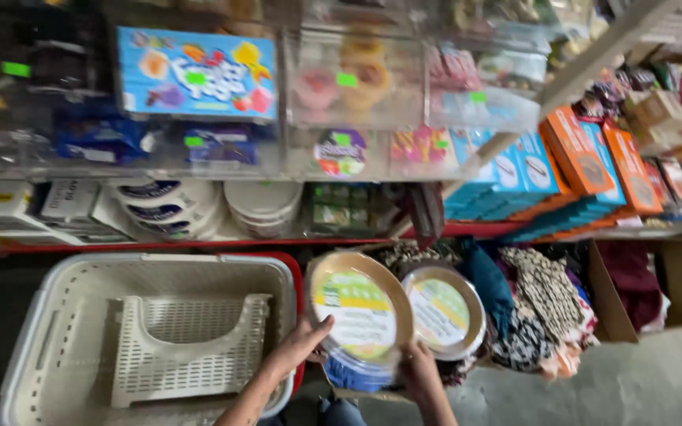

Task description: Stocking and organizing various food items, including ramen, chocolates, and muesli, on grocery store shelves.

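Both hands hold a wrapped stack of round paper plates with a green and white label, tilted up on its edge. My left hand grips its left rim beside the white plastic basket. At the stack's lower right edge sits my right hand. A second, similar pack of plates leans just behind it to the right.
The basket holds a white slotted plastic stool or rack. A cardboard box with patterned fabrics stands at right. Shelves above carry plate stacks, blue and orange boxes and packaged goods.
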